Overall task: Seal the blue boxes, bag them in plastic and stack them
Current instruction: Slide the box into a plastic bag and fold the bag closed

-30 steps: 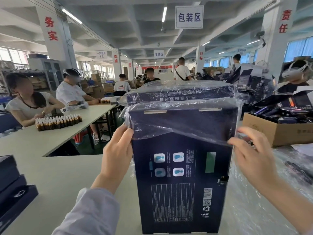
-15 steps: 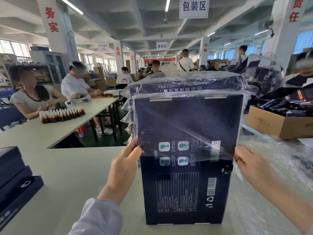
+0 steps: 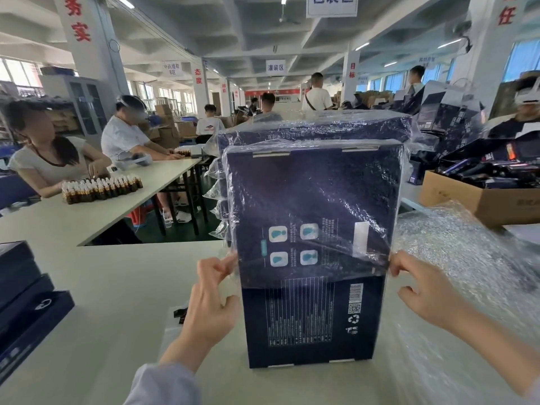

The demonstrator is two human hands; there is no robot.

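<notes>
1. Pale bench in a busy packing hall carries the blue box, which stands upright on its end between the two hands, printed back toward the camera.
2. Compared with a second ago, the plastic bag sits much further down the box. Its hem then covered only about the top third; now it lies below the four pale icons, leaving the barcode strip bare. Both hands are lower along the box's sides than before.
3. The left hand pinches the hem between thumb and forefinger at the box's left edge. The right hand pinches it the same way at the right edge, its other fingers loosely curled.
4. Behind the box rises a stack of bagged boxes, mostly hidden; only the top one shows plainly. A cardboard carton at the right holds dark packaging too jumbled to name.
5. Clear wrap heaped at the right is blurred. Dark boxes at the left are cut off by the frame. Brown bottles stand in rows on the next bench.
</notes>
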